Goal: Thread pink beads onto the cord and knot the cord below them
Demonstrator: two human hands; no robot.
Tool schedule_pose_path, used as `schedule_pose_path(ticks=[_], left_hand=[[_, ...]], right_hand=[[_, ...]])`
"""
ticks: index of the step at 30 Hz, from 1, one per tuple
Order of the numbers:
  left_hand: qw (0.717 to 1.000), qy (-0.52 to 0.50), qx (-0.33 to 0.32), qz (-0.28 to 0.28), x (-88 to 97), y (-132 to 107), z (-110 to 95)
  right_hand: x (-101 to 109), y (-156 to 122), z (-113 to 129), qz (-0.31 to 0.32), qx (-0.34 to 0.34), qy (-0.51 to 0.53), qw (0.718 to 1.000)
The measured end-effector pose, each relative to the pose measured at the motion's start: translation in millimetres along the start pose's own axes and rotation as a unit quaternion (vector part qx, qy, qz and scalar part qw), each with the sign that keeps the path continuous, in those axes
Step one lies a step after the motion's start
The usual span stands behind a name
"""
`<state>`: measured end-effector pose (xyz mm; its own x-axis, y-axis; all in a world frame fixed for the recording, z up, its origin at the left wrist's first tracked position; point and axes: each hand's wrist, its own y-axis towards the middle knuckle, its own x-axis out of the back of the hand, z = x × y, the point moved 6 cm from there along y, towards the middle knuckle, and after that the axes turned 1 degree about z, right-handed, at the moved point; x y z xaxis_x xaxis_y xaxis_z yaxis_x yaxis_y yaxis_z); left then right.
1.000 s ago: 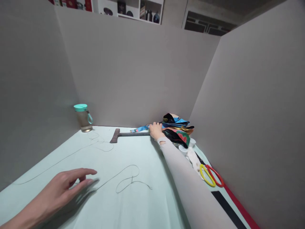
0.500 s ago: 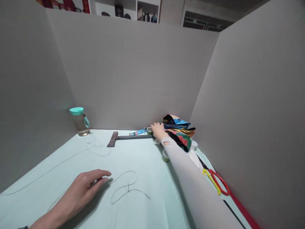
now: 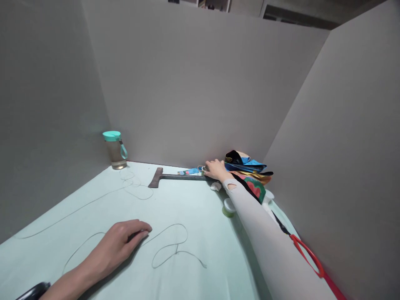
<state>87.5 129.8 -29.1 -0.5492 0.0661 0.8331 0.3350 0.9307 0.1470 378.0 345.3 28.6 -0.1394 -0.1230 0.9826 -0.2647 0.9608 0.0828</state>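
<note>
My left hand [image 3: 125, 239] rests low on the cloth with nothing visible in it. Its fingers are stretched forward, and the thumb and index tips lie close together. A thin string [image 3: 186, 236] passes under or beside it and curls on the cloth to its right. At the back, my right hand [image 3: 215, 170] is bent over the handle end of an axe [image 3: 184, 177], beside a pile of folded colourful cloth [image 3: 250, 166]. Its fingers are curled, and what they grip is hidden. A patterned strap [image 3: 189, 171] with a small loop lies by its fingertips.
A bottle with a turquoise lid [image 3: 115, 152] stands at the back left. Near my right forearm are a small round tub [image 3: 229, 207], a crumpled white scrap [image 3: 216, 186] and red-handled scissors [image 3: 308, 254]. Grey panels [image 3: 187, 83] enclose the table. A black object [image 3: 34, 290] shows bottom left.
The view has shifted, so things sit slightly further right in the picture. My left thumb and index finger have drawn closer. My right hand stays at the axe handle's end.
</note>
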Motion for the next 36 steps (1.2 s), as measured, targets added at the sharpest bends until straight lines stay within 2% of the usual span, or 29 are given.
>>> schedule_pose_path(ticks=[4, 8, 11, 14, 18, 22, 26, 32, 36], left_hand=[[1.0, -0.006, 0.01, 0.016, 1.4, 1.7, -1.9], [1.0, -0.004, 0.02, 0.016, 0.1, 3.2, 1.5], [1.0, 0.001, 0.019, 0.003, -1.2, 3.3, 3.9], [1.0, 0.0, 0.018, -0.008, -1.9, 2.9, 5.7], [1.0, -0.002, 0.009, -0.011, -3.1, 3.0, 8.8], [1.0, -0.002, 0.003, -0.006, -3.8, 4.1, 11.2], [1.0, 0.002, 0.001, -0.001, -3.0, 4.9, 9.5], [1.0, 0.0, 0.009, -0.003, -2.3, 3.7, 8.9], [1.0, 0.002, 0.009, -0.004, -2.3, 1.9, 8.8]], right_hand=[[12.7, -3.9, -4.4, -0.05, -0.012, 0.05, 0.997], [38.0, -18.3, -26.1, -0.095, 0.004, 0.102, 0.99], [49.2, -35.0, -47.6, -0.089, 0.0, 0.126, 0.988], [53.4, -53.1, -66.9, -0.081, -0.036, 0.143, 0.986], [55.8, -78.6, -76.8, -0.07, -0.054, 0.167, 0.982], [49.8, -107.1, -71.4, -0.023, -0.011, 0.199, 0.98], [33.2, -125.0, -72.5, 0.026, 0.019, 0.208, 0.978], [11.2, -111.0, -89.8, 0.007, -0.005, 0.169, 0.986], [-0.1, -102.5, -84.9, -0.013, 0.012, 0.116, 0.993]])
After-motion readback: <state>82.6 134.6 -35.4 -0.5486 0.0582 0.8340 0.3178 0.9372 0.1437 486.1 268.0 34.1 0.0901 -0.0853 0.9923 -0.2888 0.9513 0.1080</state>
